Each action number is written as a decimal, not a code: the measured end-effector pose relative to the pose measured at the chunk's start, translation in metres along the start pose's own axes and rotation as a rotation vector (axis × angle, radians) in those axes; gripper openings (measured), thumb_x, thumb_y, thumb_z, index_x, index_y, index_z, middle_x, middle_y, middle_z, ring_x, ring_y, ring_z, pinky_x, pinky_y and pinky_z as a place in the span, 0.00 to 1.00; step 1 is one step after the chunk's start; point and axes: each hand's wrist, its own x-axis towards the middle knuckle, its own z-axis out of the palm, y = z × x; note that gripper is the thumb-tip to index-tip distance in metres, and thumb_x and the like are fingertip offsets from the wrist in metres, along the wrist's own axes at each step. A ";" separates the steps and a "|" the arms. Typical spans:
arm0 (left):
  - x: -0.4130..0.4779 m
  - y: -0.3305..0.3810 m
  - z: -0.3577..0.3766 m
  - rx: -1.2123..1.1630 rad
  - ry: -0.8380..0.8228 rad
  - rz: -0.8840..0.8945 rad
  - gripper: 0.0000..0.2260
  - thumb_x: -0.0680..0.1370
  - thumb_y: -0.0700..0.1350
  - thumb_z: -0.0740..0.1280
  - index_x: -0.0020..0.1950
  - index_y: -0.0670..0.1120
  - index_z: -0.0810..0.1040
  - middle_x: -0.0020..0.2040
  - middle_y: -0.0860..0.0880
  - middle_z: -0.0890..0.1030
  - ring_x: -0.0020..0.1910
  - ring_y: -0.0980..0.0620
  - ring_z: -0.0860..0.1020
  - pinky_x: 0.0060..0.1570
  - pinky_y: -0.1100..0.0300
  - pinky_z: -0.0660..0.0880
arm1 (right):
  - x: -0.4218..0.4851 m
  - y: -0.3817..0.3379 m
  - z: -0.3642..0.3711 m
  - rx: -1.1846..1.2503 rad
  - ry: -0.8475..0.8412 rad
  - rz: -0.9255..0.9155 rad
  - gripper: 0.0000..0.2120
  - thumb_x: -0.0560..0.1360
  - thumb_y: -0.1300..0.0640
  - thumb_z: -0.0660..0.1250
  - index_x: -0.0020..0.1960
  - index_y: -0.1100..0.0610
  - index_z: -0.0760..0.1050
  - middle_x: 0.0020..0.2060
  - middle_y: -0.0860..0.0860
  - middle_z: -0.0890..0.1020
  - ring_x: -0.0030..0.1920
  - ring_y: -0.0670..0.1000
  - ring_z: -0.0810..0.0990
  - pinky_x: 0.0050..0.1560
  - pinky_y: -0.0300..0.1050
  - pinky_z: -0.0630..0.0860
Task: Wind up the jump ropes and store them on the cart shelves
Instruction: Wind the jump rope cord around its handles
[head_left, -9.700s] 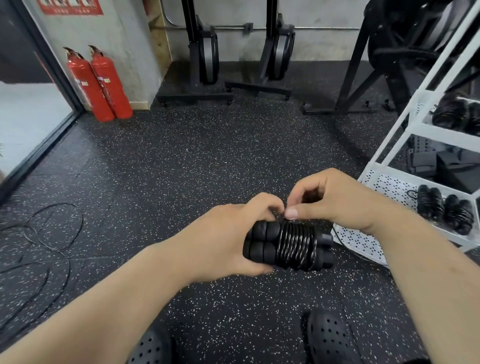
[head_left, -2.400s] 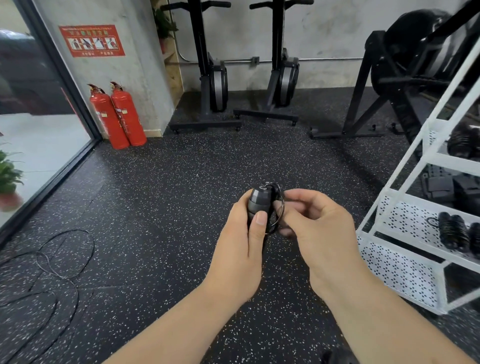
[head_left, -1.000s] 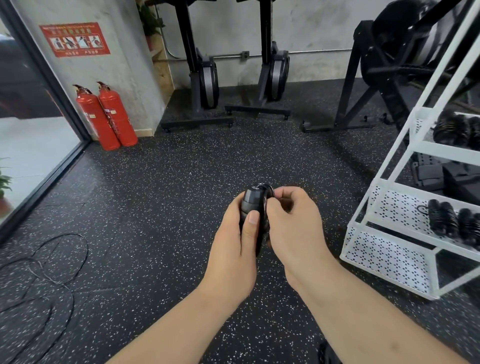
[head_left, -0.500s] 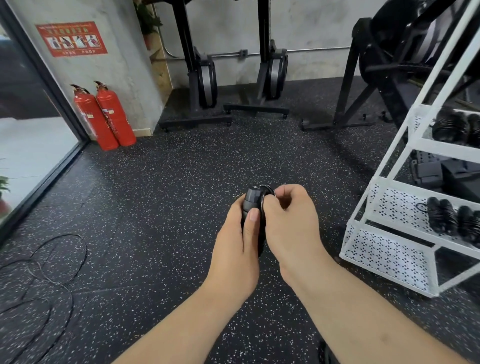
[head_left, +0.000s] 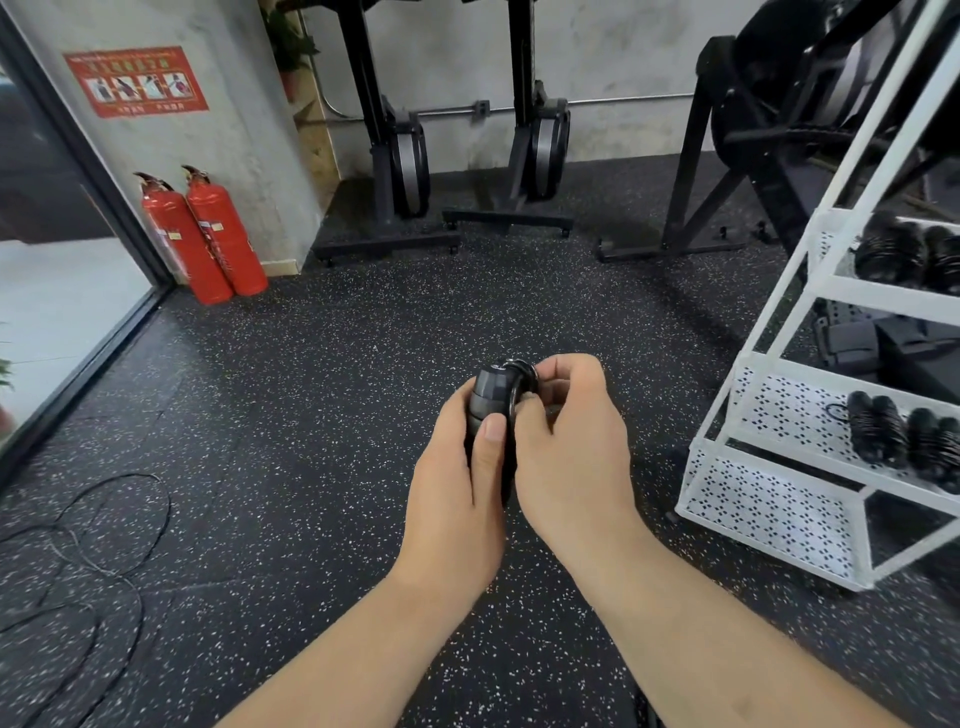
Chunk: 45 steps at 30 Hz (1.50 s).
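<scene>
A wound black jump rope (head_left: 493, 387) stands end-on between my hands at the middle of the view, its handles pointing away from me. My left hand (head_left: 457, 493) grips its left side with the thumb laid along it. My right hand (head_left: 569, 447) closes on its right side, fingertips on the cord loop at the top. The white cart (head_left: 779, 514) with perforated shelves stands to the right. Wound black ropes (head_left: 904, 441) lie on its middle shelf, and more wound ropes (head_left: 904, 257) sit on the shelf above. Loose black jump ropes (head_left: 98, 551) sprawl on the floor at the left.
Two red fire extinguishers (head_left: 202, 239) stand against the wall at the back left beside a glass door (head_left: 62, 291). Two upright black machines (head_left: 467, 150) line the back wall. A black frame machine (head_left: 769, 130) stands behind the cart. Speckled rubber floor (head_left: 322, 395) lies between.
Since ten seconds ago the bundle has turned from lying sideways to end-on. Over the last second my hands barely shifted; my right fingers stay on the cord at the top.
</scene>
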 end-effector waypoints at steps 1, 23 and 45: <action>0.001 0.000 -0.001 0.005 0.004 -0.004 0.19 0.87 0.58 0.58 0.77 0.57 0.72 0.67 0.55 0.83 0.68 0.49 0.81 0.68 0.36 0.76 | 0.000 0.002 0.001 0.029 0.009 0.009 0.08 0.84 0.55 0.67 0.57 0.42 0.73 0.50 0.39 0.82 0.50 0.38 0.80 0.51 0.38 0.76; 0.003 0.012 -0.015 0.240 -0.009 0.052 0.14 0.84 0.58 0.55 0.70 0.67 0.69 0.61 0.72 0.79 0.61 0.68 0.79 0.55 0.77 0.70 | 0.000 0.006 0.007 0.781 -0.143 0.393 0.09 0.81 0.61 0.72 0.60 0.52 0.83 0.57 0.56 0.87 0.46 0.48 0.83 0.43 0.44 0.76; 0.033 0.002 -0.029 -0.198 0.189 -0.330 0.18 0.83 0.65 0.64 0.52 0.51 0.82 0.51 0.40 0.87 0.51 0.35 0.85 0.60 0.30 0.79 | -0.042 -0.020 0.005 -0.238 -0.526 -0.175 0.16 0.85 0.39 0.59 0.45 0.47 0.72 0.30 0.45 0.77 0.28 0.42 0.72 0.32 0.37 0.69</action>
